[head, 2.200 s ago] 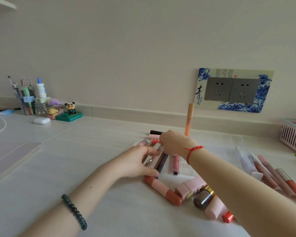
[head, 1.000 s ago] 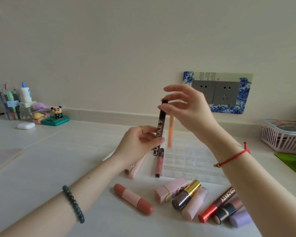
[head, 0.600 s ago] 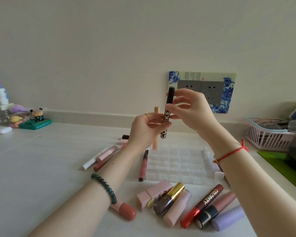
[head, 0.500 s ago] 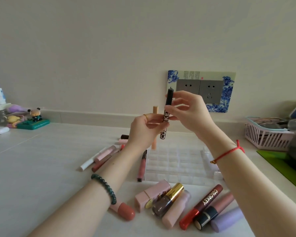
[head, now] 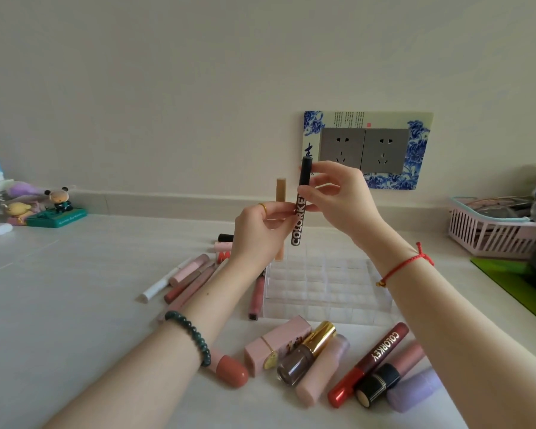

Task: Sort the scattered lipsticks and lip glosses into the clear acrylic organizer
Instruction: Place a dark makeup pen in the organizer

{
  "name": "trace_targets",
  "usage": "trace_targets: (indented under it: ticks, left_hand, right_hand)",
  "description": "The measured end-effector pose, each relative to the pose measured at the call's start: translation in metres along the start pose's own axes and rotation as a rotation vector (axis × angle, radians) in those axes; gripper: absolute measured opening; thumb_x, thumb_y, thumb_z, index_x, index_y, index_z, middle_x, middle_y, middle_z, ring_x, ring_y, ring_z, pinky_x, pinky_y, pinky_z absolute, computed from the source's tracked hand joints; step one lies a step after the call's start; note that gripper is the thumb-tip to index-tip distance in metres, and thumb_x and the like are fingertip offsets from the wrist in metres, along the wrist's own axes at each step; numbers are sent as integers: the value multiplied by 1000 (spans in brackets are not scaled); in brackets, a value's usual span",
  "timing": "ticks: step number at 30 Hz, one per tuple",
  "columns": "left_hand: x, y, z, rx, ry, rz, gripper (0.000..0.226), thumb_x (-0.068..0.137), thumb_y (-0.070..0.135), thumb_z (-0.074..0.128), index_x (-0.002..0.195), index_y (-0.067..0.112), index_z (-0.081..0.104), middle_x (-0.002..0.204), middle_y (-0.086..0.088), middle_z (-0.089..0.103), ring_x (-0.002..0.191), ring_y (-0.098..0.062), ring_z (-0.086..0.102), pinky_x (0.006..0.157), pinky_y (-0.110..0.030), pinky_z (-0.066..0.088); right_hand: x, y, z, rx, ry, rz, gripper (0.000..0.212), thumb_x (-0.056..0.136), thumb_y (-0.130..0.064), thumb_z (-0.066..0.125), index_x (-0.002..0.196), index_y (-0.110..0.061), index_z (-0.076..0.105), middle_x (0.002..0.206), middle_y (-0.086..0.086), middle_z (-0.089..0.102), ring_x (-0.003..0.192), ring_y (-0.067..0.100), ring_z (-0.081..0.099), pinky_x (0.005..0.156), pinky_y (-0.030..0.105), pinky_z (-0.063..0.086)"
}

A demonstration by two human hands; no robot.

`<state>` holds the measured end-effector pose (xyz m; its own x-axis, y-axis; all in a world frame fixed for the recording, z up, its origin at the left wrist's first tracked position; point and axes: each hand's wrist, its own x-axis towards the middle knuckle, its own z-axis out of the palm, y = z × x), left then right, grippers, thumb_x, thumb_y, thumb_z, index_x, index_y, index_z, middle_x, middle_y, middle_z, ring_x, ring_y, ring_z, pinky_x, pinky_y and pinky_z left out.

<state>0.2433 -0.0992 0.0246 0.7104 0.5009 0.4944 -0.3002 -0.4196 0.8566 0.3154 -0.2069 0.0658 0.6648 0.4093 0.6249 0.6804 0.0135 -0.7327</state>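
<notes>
Still upright: black COLORKEY tube (head: 299,226) pinched by left hand (head: 260,236), right hand (head: 344,202), above organizer (head: 322,283).

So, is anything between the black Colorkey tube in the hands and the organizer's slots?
Nothing visible. The left hand and right hand hold the black COLORKEY tube upright above the clear acrylic organizer, whose compartments look empty. A peach tube stands at its back left corner.

Left hand (head: 260,236), right hand (head: 347,202) raised, black lip gloss (head: 299,226) lifted upright
</notes>
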Motion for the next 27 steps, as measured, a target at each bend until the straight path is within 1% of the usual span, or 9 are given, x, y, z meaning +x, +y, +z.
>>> trace_targets:
  ticks: [2,5,7,9,12,13,16,22,27]
  left_hand:
    - [-1,1,1,2,8,-4,12,80,13,67,85,23,69,78,7,68,68,-5,62,71,-11,48]
    - [-2,1,2,7,26,-1,14,80,13,67,93,15,71,81,4,68,76,-7,64,68,-3,45]
    - [-2,0,3,18,27,3,15,81,13,67,95,13,71,77,4,67,80,-8,65,68,-1,44]
    - [-4,-2,3,43,24,11,16,81,12,66,96,13,71,79,4,68,80,-7,65,70,-2,44]
    - [-5,-6,5,105,28,22,18,82,11,65,99,12,70,89,1,70,81,-9,66,76,-11,49]
    - [-6,-7,5,124,33,27,19,82,11,64,99,12,70,88,1,70,80,-9,66,75,-10,49]
    - [-7,-9,5,150,55,36,19,82,11,63,100,12,70,86,0,70,74,-5,64,65,0,45]
    - [-7,-12,6,182,53,51,20,83,12,63,102,12,70,91,-5,72,80,-10,67,69,-4,47]
    - [-6,-15,5,196,64,66,20,83,12,63,102,12,70,88,-4,73,73,-4,64,64,2,43]
  right_hand:
    - [0,1,0,-13,11,-2,27,79,-5,67,101,-21,64,79,3,63,77,24,67,70,40,59]
    - [1,1,1,-36,23,-10,27,78,-6,67,101,-20,65,82,4,65,80,25,67,76,44,57]
    - [0,3,1,-39,23,-8,26,78,-6,66,99,-22,64,82,3,65,80,25,67,77,45,56]
    - [-1,6,2,-47,17,-4,26,79,-5,66,98,-23,64,81,3,64,80,25,67,77,45,56]
    - [-4,12,5,-66,-3,19,27,79,-5,66,103,-18,65,83,4,65,80,24,67,78,46,56]
    - [-4,13,6,-69,-9,29,28,79,-6,66,104,-17,65,84,5,65,81,25,67,78,46,56]
    - [-6,17,8,-76,-19,50,27,79,-5,65,103,-18,64,84,4,64,81,25,67,77,45,56]
    - [-7,22,10,-95,-36,76,27,80,-5,65,105,-15,64,87,7,65,79,25,67,77,45,56]
    - [-7,24,12,-94,-38,85,26,80,-6,65,103,-17,64,85,6,64,81,25,67,77,46,56]
